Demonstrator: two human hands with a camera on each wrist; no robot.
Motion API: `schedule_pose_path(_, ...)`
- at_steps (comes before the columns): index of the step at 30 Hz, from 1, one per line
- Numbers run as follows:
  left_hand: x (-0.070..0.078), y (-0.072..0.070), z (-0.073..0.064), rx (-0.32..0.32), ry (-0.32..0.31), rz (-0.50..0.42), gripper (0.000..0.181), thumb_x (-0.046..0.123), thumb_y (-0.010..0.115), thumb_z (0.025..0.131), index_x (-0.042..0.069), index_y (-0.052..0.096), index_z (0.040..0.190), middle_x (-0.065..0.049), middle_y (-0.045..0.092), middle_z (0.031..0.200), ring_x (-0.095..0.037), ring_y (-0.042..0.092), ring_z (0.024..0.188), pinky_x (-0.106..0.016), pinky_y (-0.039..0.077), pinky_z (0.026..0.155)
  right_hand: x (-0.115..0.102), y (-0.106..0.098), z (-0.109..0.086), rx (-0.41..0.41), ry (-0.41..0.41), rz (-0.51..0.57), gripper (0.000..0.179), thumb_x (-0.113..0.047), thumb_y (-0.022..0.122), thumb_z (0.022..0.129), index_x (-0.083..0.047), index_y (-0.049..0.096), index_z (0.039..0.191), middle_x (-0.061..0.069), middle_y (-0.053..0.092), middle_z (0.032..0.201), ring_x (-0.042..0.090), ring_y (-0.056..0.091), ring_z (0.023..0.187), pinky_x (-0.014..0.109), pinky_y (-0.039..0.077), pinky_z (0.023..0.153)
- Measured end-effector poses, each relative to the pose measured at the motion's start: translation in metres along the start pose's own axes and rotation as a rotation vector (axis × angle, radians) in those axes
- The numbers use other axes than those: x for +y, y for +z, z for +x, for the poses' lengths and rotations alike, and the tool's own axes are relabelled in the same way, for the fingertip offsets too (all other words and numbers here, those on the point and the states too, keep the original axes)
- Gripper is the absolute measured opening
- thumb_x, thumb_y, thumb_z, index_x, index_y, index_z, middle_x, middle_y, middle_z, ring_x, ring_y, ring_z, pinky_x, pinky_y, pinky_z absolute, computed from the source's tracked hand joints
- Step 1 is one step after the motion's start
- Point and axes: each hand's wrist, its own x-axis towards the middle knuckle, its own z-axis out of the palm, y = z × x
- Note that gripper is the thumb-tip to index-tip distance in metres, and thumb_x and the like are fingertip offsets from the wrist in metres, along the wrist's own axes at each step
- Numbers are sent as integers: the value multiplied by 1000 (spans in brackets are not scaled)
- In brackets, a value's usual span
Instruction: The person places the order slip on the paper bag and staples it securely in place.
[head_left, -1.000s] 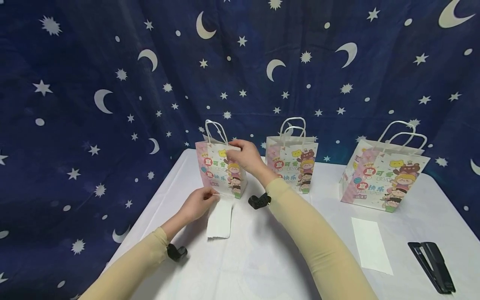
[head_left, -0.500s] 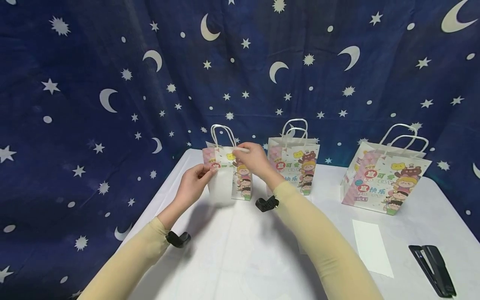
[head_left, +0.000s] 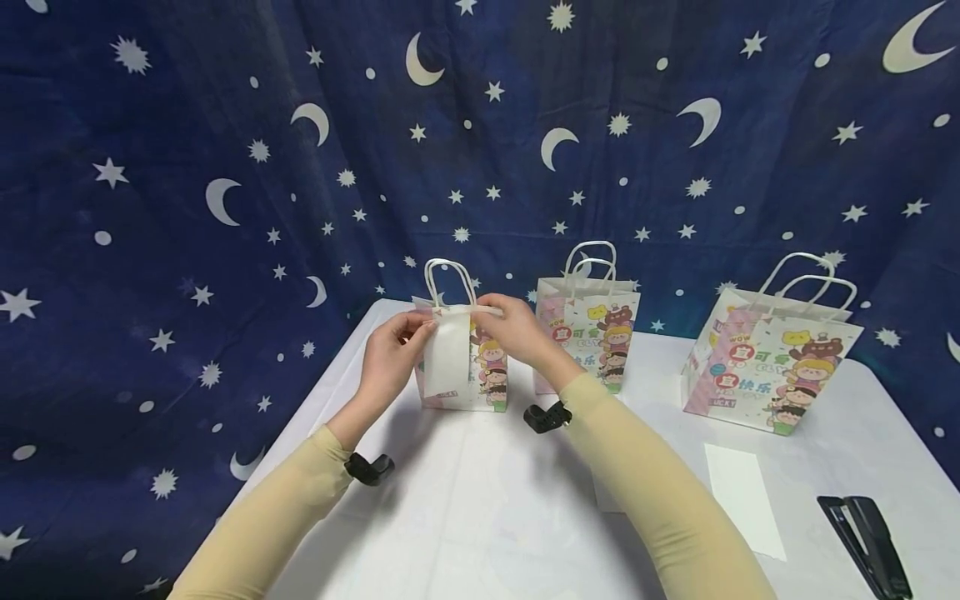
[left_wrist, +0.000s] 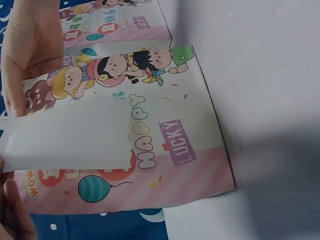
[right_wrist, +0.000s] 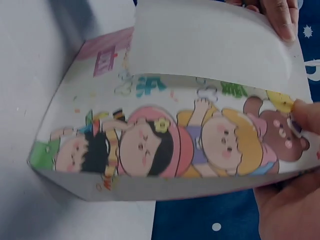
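Note:
A paper gift bag [head_left: 487, 379] with cartoon figures and white handles stands at the left of the table. My left hand [head_left: 388, 354] pinches a white paper strip [head_left: 448, 358] by its upper end, in front of the bag's printed face. In the left wrist view the strip [left_wrist: 70, 132] covers part of the lettering. My right hand [head_left: 519, 332] grips the bag's upper right edge. The right wrist view shows its thumb on the printed front [right_wrist: 190, 135] and the other fingers behind. Whether the strip touches the bag all along is unclear.
Two similar gift bags stand to the right, one in the middle [head_left: 588, 342] and one farther over [head_left: 768, 358]. Another white strip [head_left: 742, 496] lies near a black stapler [head_left: 866, 542]. A pale sheet [head_left: 606, 497] shows partly beside the right sleeve. A starry blue curtain hangs behind.
My left hand has raised the white paper strip from the table to the upper front of the left bag. My right hand keeps its hold on the bag, which now faces more squarely forward.

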Motion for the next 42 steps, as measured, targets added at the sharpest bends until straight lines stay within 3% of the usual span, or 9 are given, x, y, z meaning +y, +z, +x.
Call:
schedule_pose_path(5,3,3,-2,52,41,61,15,27,72,98,14,76,104,1,67,83,-14,57,72,-26,43,55,3,0,-3,-66,-1,108,28,-30,57,104,-9,62,123,10,69,106,24,70,100,42,54,93)
schedule_pose_path(9,3,4,-1,66,48,76,16,29,73,98,15,77,104,2,63,77,-14,56,66,-29,42,55,2,1,-3,-71,-5,138,31,-23,54,101,-6,61,126,12,67,111,26,67,101,43,53,95)
schedule_pose_path(16,2,5,-1,63,38,72,17,31,72,98,16,77,106,1,63,78,-15,57,65,-29,44,56,1,4,-3,-3,-14,33,32,-39,71,95,-13,67,113,5,69,106,21,67,93,40,53,86)
schedule_pose_path(25,2,6,-2,72,46,73,17,31,73,98,17,77,108,1,63,78,-15,57,70,-31,42,60,1,10,-3,70,-25,48,24,-33,73,93,-10,70,99,6,70,93,21,68,82,37,55,78)
schedule_pose_path(29,0,6,-2,117,108,83,20,25,75,96,13,75,112,-3,62,93,-23,56,79,-32,40,66,1,10,-2,74,-23,68,24,-32,73,93,-9,70,98,6,71,91,21,68,81,37,55,76)
schedule_pose_path(33,-3,5,0,158,175,83,51,20,81,91,10,60,135,-13,50,127,-34,50,103,-40,42,83,2,10,-2,82,-16,66,23,-33,73,93,-10,70,97,6,71,90,21,67,81,36,55,76)
schedule_pose_path(36,-6,4,6,92,138,14,80,22,83,88,10,39,153,-16,37,146,-36,42,124,-49,38,103,1,10,-2,84,-9,63,23,-33,74,93,-11,70,98,5,71,90,21,67,81,36,55,76)
schedule_pose_path(39,-11,2,16,-49,19,-110,99,27,84,88,14,19,163,-13,35,154,-31,36,139,-51,30,115,1,10,-3,78,-7,71,23,-33,74,93,-11,70,98,6,71,91,21,68,81,37,55,76)
schedule_pose_path(42,-16,1,25,-184,-120,-235,107,30,83,89,20,7,165,-12,41,153,-28,42,138,-48,35,114,0,10,-4,68,-11,73,22,-33,73,94,-11,70,98,6,70,94,22,67,83,37,55,77)
